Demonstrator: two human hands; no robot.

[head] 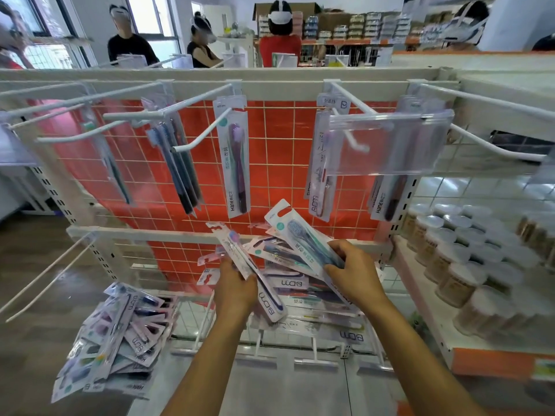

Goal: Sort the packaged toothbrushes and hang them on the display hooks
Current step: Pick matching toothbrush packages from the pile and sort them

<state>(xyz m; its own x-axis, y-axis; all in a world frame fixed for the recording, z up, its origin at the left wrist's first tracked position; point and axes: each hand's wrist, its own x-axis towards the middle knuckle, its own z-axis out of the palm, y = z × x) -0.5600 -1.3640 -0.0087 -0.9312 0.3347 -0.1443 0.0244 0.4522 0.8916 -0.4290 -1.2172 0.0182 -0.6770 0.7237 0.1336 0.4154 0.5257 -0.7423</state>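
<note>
My left hand grips a white toothbrush pack with a dark blue brush, tilted up to the left. My right hand grips a fanned bunch of packs; the topmost holds a blue brush and points up-left. More packs lie in the wire basket below my hands. White display hooks jut from the orange grid panel; several carry hanging packs, such as a purple brush pack.
A loose heap of toothbrush packs lies at lower left. A clear label holder hangs on a hook at upper right. Jars fill the shelf to the right. Bare hooks stick out at left. Several people stand behind the rack.
</note>
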